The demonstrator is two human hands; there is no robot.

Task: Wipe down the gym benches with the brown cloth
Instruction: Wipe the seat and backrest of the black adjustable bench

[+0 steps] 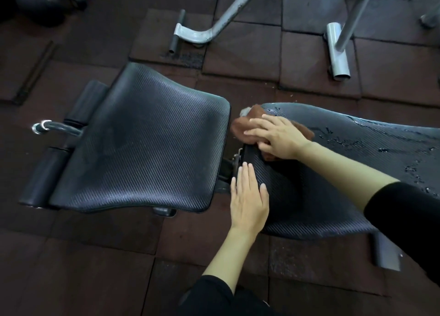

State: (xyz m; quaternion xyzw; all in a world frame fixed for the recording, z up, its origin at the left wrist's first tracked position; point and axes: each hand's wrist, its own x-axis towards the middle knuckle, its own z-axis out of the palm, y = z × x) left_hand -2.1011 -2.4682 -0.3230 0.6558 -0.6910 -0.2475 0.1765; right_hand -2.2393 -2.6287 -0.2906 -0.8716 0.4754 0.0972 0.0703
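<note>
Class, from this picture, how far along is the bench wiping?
Done: nothing clearly finished. In hand: the right hand presses the brown cloth on the back pad; the left hand rests flat on its edge. Left: water droplets dot that pad; the seat pad looks dry.

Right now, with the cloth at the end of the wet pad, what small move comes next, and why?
Probably slide the right hand and brown cloth along the wet pad toward the water drops. The cloth sits at the pad's very end, the drops lie unwiped beyond it, and the left hand rests flat on the pad's near edge.
</note>
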